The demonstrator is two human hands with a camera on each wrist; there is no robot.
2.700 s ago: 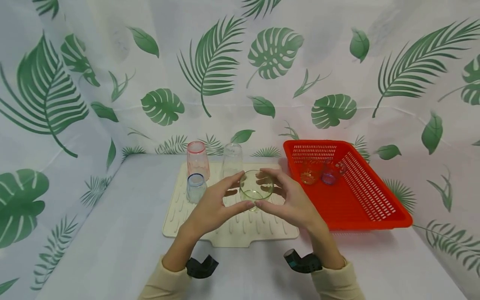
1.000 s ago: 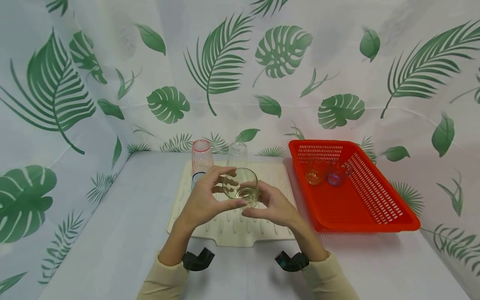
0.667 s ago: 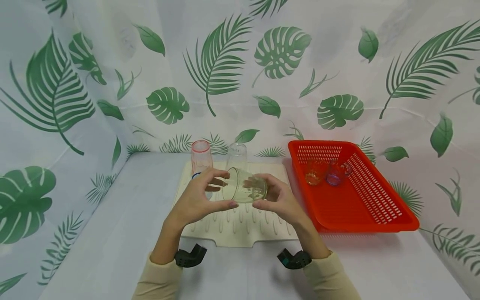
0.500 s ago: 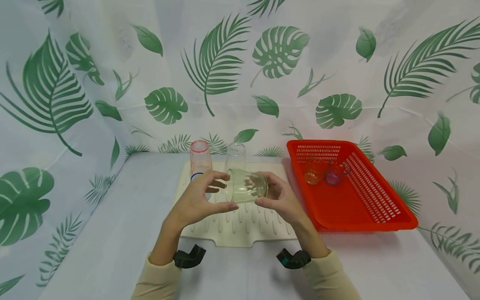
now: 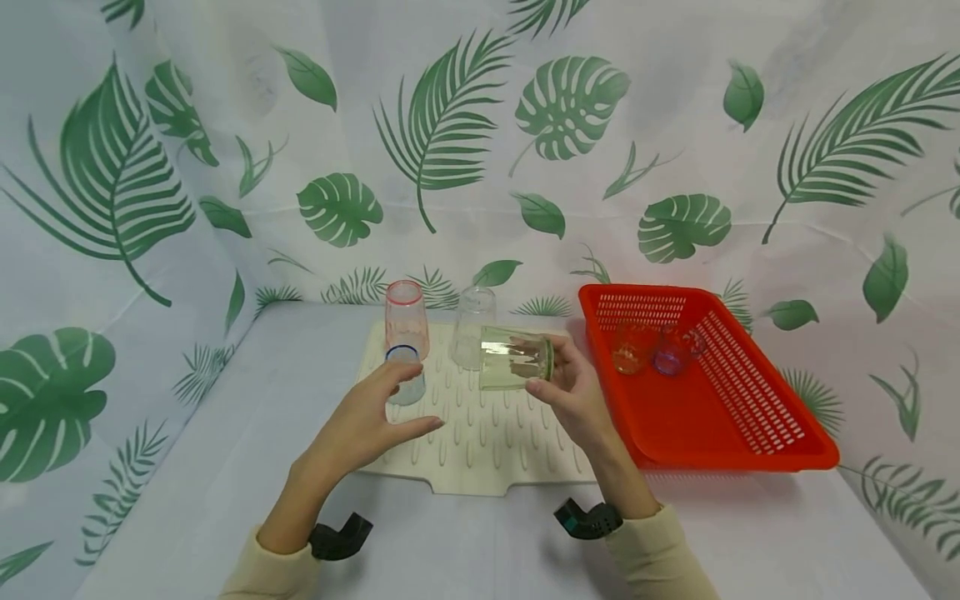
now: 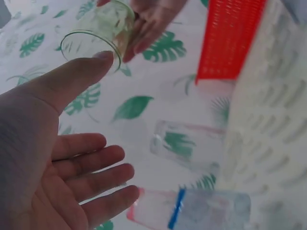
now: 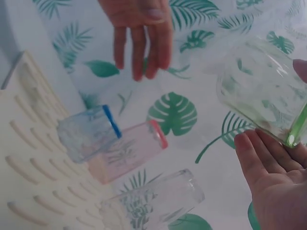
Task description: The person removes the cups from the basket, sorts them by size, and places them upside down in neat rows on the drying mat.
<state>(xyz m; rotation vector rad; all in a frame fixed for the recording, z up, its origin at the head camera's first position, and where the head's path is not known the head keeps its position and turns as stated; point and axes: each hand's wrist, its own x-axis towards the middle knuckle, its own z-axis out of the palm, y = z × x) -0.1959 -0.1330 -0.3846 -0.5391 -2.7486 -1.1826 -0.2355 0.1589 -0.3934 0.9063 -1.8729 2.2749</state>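
Note:
My right hand (image 5: 579, 393) holds a pale green drinking glass (image 5: 497, 365) by its base end, fingers behind and thumb in front. The glass lies sideways in the air above the ribbed cream draining mat (image 5: 468, 471), its mouth turned left. Apart from it, my left hand (image 5: 358, 429) is held with fingers spread and nothing in them; in the left wrist view its thumb overlaps the glass's rim. Just beyond that hand stands a short blue-rimmed glass (image 5: 409, 392), partly covered by its fingers. Behind are a taller pink-rimmed glass (image 5: 406, 323) and a clear glass (image 5: 472, 325).
To the right of the mat stands a red plastic basket (image 5: 720, 429) with perforated sides. Inside it are an orange-tinted glass cup (image 5: 628, 358) and a purple-tinted one (image 5: 667, 358) at the far left. A leaf-patterned cloth (image 5: 465, 167) hangs behind the table.
Both hands held and turned the green glass from mouth up to sideways. Since then my left hand has let go and moved left and nearer; the glass has shifted slightly right.

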